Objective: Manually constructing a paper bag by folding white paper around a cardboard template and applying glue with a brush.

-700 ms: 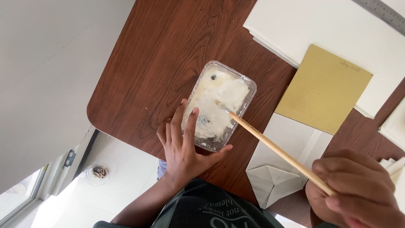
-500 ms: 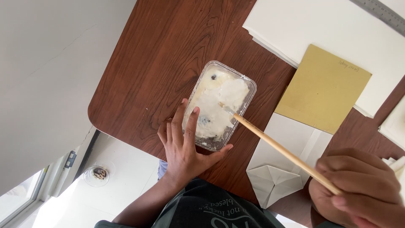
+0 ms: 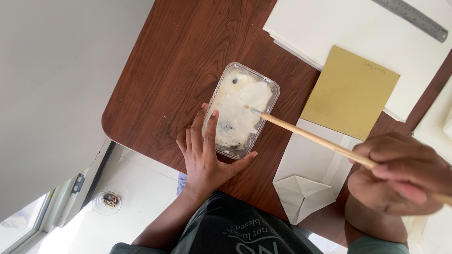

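A clear plastic tub smeared with white paste sits on the dark wooden table. My left hand lies flat against the tub's near end, fingers and thumb spread around it, steadying it. My right hand grips a long wooden-handled brush at its far end. The brush tip rests in the paste inside the tub. A folded white paper piece lies under the brush handle, between the tub and my right hand.
A mustard-yellow card lies on a stack of large white sheets with a metal ruler on top. The table's rounded corner is at the lower left. A small round dish sits on the floor below.
My right hand has shifted slightly and the brush tip has moved a little within the paste. The left hand and tub have stayed put.
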